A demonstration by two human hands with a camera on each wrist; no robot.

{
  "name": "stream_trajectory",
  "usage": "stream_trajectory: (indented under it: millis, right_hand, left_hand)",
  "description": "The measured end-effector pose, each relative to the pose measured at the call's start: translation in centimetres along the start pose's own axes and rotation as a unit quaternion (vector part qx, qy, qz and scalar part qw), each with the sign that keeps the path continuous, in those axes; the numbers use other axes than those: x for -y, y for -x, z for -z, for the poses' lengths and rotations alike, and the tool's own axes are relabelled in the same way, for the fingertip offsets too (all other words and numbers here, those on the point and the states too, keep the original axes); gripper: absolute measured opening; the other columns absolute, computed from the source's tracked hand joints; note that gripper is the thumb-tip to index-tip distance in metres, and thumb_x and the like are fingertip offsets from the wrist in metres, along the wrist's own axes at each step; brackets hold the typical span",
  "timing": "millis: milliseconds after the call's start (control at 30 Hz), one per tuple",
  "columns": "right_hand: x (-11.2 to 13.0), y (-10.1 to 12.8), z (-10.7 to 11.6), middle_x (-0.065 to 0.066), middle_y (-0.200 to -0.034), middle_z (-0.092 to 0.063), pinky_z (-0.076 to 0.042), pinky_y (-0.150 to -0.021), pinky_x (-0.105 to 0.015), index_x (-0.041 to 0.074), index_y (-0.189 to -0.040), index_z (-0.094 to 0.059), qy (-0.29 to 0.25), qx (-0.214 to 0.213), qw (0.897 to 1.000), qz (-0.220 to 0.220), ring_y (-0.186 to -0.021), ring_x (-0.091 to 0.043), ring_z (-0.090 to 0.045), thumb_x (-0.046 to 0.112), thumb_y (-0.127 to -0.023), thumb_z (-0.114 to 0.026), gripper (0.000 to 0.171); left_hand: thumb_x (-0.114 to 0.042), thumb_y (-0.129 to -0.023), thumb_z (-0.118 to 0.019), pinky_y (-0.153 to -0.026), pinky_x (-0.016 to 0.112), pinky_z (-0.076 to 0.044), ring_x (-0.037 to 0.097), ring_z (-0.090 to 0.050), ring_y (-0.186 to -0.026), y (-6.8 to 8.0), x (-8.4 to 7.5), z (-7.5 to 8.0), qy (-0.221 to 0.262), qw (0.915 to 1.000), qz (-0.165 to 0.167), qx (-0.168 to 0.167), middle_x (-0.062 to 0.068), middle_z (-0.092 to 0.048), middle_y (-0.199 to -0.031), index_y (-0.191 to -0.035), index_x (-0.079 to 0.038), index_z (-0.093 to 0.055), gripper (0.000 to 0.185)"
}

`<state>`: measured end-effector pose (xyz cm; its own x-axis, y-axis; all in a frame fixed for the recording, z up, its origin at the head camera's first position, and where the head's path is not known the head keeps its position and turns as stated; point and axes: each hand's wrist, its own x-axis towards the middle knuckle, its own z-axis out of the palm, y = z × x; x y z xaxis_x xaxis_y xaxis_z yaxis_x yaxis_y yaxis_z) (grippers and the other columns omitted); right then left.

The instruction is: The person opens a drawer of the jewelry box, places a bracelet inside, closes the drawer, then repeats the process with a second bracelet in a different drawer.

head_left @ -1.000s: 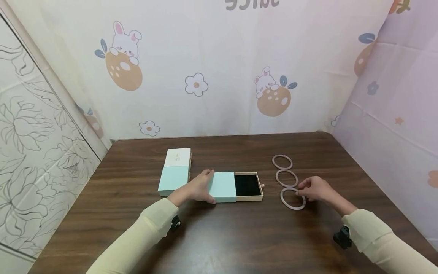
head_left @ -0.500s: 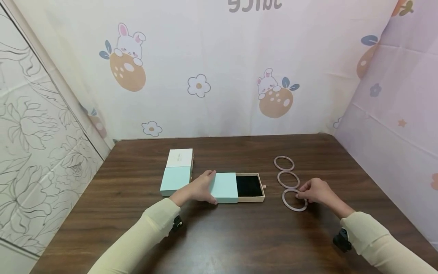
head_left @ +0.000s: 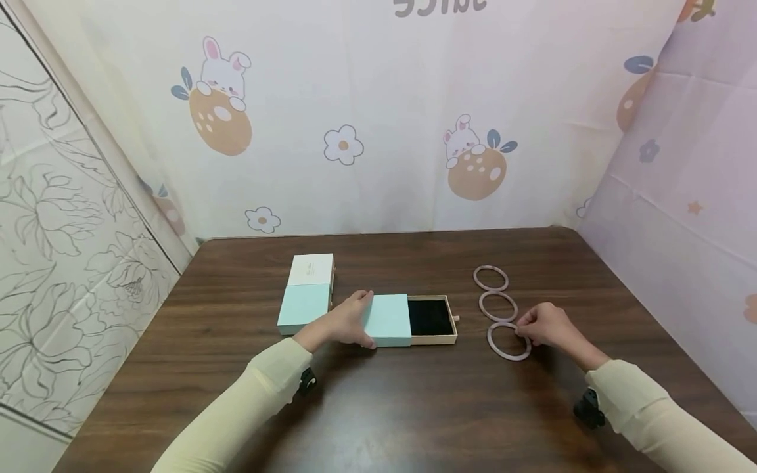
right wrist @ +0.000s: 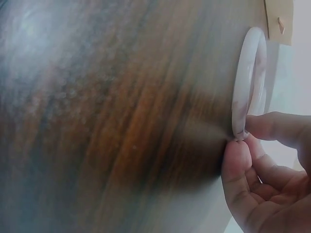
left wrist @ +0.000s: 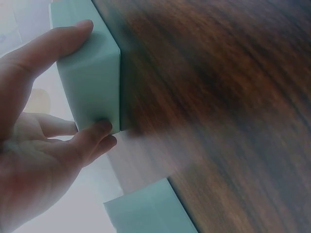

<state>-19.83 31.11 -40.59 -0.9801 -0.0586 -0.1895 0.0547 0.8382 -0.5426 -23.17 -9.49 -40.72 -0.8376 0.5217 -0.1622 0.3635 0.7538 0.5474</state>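
A mint-green sleeve box point(head_left: 387, 319) lies at the table's middle, its tan drawer point(head_left: 432, 319) with a black lining pulled out to the right. My left hand point(head_left: 345, 324) grips the sleeve's left end point(left wrist: 90, 80), thumb on one side and fingers on the other. Three pale pink bangles lie in a column on the right. My right hand point(head_left: 541, 326) pinches the nearest bangle point(head_left: 503, 345) at its right rim point(right wrist: 245, 97), with the bangle still on the table. The middle bangle point(head_left: 498, 305) and the far bangle point(head_left: 490, 278) lie untouched.
A second mint box point(head_left: 303, 307) and a white box point(head_left: 311, 269) lie just left of the open one. The dark wooden table point(head_left: 402, 407) is walled by patterned cloth at the back and right.
Both hands stay where they were; the right hand's fingertips have settled onto the nearest bangle's right rim. The camera view shifts slightly.
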Motion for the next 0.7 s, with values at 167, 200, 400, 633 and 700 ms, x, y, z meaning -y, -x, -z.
stream_trajectory:
  millis: [167,200,400,633,700]
  right_hand:
    - [0.1,-0.1,0.2,-0.004,-0.072,-0.071,-0.055,-0.06,-0.031,-0.005,-0.086,-0.076,-0.002,0.011,1.0,0.0,-0.062,-0.013,-0.065,0.009,-0.092,-0.071,0.016]
    - [0.1,-0.1,0.3,-0.003,-0.072,-0.071,-0.056,-0.06,-0.031,-0.006,-0.086,-0.075,-0.007,0.013,1.0,-0.004,-0.062,-0.013,-0.065,0.008,-0.092,-0.07,0.016]
    - [0.0,-0.2,0.7,-0.001,-0.068,-0.066,-0.06,-0.061,-0.03,-0.011,-0.088,-0.073,-0.065,0.03,0.997,-0.023,-0.062,-0.011,-0.065,0.003,-0.092,-0.067,0.016]
    - [-0.6,-0.2,1.1,-0.001,-0.074,-0.071,-0.06,-0.063,-0.027,-0.019,-0.097,-0.071,-0.147,0.085,0.985,-0.027,-0.066,-0.009,-0.066,-0.002,-0.095,-0.068,0.017]
    - [-0.8,-0.2,1.1,0.0,-0.075,-0.071,-0.06,-0.062,-0.026,-0.021,-0.1,-0.07,-0.175,0.096,0.979,-0.033,-0.065,-0.008,-0.066,-0.004,-0.095,-0.068,0.018]
  left_hand:
    - [-0.019,-0.079,-0.093,-0.117,0.052,-0.042,0.04,-0.045,-0.146,0.1,0.0,0.1,0.006,1.0,0.003,0.003,0.03,-0.031,-0.165,-0.161,0.01,-0.025,0.11]
    - [-0.019,-0.079,-0.093,-0.117,0.052,-0.042,0.04,-0.045,-0.146,0.1,0.0,0.1,0.006,1.0,0.004,0.002,0.03,-0.031,-0.165,-0.161,0.01,-0.025,0.11]
    - [-0.019,-0.079,-0.093,-0.117,0.051,-0.042,0.04,-0.044,-0.147,0.0,-0.1,0.1,0.001,1.0,0.002,0.002,0.03,-0.031,-0.165,-0.161,0.011,-0.025,0.111]
    - [-0.02,-0.079,-0.093,-0.117,0.051,-0.043,0.04,-0.045,-0.146,0.1,-0.2,0.1,0.002,1.0,0.002,0.002,0.03,-0.032,-0.165,-0.161,0.011,-0.025,0.111]
    - [-0.02,-0.079,-0.093,-0.117,0.051,-0.043,0.04,-0.046,-0.145,0.0,-0.2,0.2,-0.001,1.0,0.002,0.003,0.03,-0.032,-0.165,-0.161,0.011,-0.025,0.111]
